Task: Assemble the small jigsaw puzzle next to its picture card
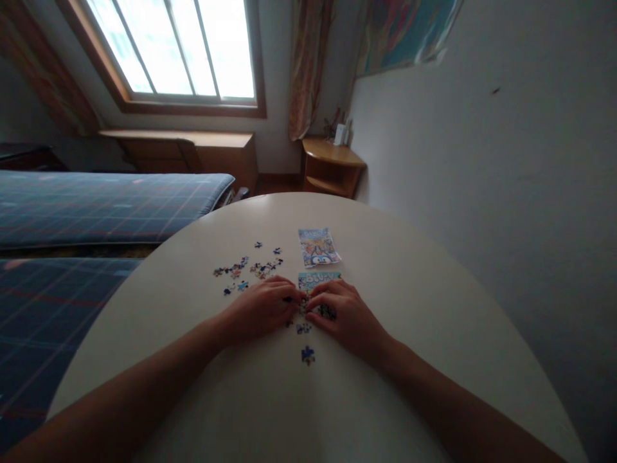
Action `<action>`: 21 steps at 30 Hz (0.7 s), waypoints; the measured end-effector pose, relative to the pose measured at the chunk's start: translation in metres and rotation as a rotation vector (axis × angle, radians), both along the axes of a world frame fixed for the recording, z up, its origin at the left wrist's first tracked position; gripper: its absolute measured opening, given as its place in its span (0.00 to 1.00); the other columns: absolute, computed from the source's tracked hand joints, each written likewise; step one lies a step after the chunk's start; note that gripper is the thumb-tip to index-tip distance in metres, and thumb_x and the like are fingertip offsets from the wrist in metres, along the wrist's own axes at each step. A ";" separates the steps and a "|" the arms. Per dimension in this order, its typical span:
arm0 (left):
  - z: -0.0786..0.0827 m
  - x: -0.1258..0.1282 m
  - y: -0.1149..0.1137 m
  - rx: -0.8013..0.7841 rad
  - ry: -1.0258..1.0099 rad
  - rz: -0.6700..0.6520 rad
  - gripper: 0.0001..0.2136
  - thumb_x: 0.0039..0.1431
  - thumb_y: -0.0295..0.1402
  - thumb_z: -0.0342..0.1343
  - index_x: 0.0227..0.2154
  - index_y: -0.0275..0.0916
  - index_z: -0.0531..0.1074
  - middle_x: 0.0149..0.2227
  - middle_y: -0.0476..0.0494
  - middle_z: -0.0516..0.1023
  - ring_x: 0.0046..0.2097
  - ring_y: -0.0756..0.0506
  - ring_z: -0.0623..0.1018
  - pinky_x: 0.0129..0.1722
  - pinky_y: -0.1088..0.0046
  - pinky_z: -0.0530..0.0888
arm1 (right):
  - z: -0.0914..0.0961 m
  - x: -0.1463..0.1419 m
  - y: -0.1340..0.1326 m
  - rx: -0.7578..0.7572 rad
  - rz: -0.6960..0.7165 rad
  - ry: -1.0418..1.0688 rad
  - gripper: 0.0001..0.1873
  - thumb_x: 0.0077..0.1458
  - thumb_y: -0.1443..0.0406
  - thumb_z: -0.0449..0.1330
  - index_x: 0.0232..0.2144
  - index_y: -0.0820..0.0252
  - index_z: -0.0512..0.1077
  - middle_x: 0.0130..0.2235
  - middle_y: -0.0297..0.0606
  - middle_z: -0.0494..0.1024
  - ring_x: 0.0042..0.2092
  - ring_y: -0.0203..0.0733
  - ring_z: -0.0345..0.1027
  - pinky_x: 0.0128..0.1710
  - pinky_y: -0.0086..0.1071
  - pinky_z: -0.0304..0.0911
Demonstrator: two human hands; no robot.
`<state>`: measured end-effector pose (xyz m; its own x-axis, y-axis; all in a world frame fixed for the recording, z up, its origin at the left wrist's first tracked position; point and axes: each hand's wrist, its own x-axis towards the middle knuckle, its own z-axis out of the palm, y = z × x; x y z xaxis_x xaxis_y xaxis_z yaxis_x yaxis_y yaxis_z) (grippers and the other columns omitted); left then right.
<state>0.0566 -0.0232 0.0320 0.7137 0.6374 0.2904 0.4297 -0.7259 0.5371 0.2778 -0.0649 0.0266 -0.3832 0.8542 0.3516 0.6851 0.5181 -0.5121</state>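
Both my hands rest on a round white table (409, 308), fingertips meeting over a partly built jigsaw (318, 280). My left hand (263, 307) lies knuckles up with fingers curled onto small puzzle pieces near the jigsaw's left edge. My right hand (344, 315) covers the jigsaw's lower part, fingers bent and pressing on pieces. A picture card (318, 247) lies just beyond the jigsaw. Several loose pieces (245, 267) are scattered to the left. Two more pieces lie near my wrists, one small (303, 328) and one blue (308, 354).
Two beds with blue plaid covers (96, 206) stand to the left of the table. A wooden corner shelf (332, 168) and a low wooden cabinet (193, 151) sit under the window. A white wall runs along the right.
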 end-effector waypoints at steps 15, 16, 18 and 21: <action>-0.002 0.001 0.002 0.036 0.033 -0.002 0.06 0.58 0.33 0.60 0.39 0.45 0.77 0.43 0.46 0.81 0.49 0.43 0.76 0.51 0.64 0.72 | 0.001 -0.001 -0.001 -0.035 -0.016 0.002 0.05 0.51 0.65 0.70 0.33 0.53 0.78 0.44 0.36 0.78 0.49 0.45 0.70 0.54 0.44 0.59; -0.002 0.001 0.002 0.037 0.032 -0.003 0.06 0.58 0.33 0.60 0.39 0.45 0.77 0.43 0.46 0.81 0.49 0.43 0.76 0.51 0.64 0.72 | 0.001 -0.001 -0.001 -0.036 -0.010 0.005 0.05 0.51 0.65 0.70 0.33 0.53 0.78 0.44 0.36 0.78 0.50 0.45 0.70 0.54 0.44 0.59; -0.002 0.001 0.002 0.036 0.028 -0.002 0.07 0.58 0.33 0.60 0.39 0.45 0.77 0.43 0.47 0.81 0.49 0.43 0.76 0.51 0.65 0.72 | 0.000 -0.001 0.000 -0.032 -0.006 0.015 0.06 0.51 0.66 0.70 0.33 0.53 0.77 0.44 0.36 0.78 0.49 0.45 0.70 0.54 0.44 0.59; -0.001 0.001 0.002 0.038 0.026 0.003 0.08 0.57 0.33 0.61 0.41 0.46 0.77 0.43 0.47 0.81 0.49 0.44 0.76 0.51 0.65 0.72 | -0.001 -0.002 0.001 -0.022 -0.012 0.032 0.06 0.52 0.67 0.69 0.34 0.53 0.77 0.44 0.36 0.79 0.49 0.45 0.70 0.54 0.44 0.59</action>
